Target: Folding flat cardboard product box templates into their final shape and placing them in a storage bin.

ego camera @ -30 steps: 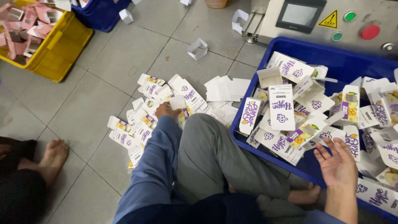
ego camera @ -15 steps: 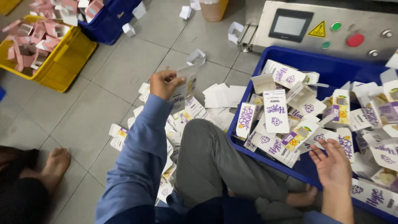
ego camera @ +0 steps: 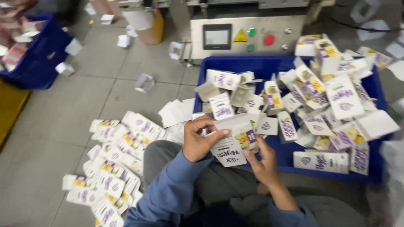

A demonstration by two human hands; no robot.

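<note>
A small white carton point(ego camera: 232, 138) with purple and yellow print is held over my knee, gripped by both hands. My left hand point(ego camera: 199, 139) pinches its upper left edge with thumb and fingers. From below right, my right hand point(ego camera: 261, 161) grips its lower corner. Just behind the carton sits a blue crate point(ego camera: 261, 69) heaped with several similar cartons. A spread of flattened cartons point(ego camera: 114, 168) lies on the tiled floor to my left.
A grey machine point(ego camera: 248, 35) with a screen, coloured buttons and a yellow warning sign stands behind the crate. Another blue crate point(ego camera: 40, 56) is at far left beside a yellow bin edge point(ego camera: 10, 107). Loose white cartons point(ego camera: 144, 83) dot the floor.
My left hand lifted a carton from the floor pile and carried it to the middle. My right hand left the crate and took hold of the same carton. The view swung right.
</note>
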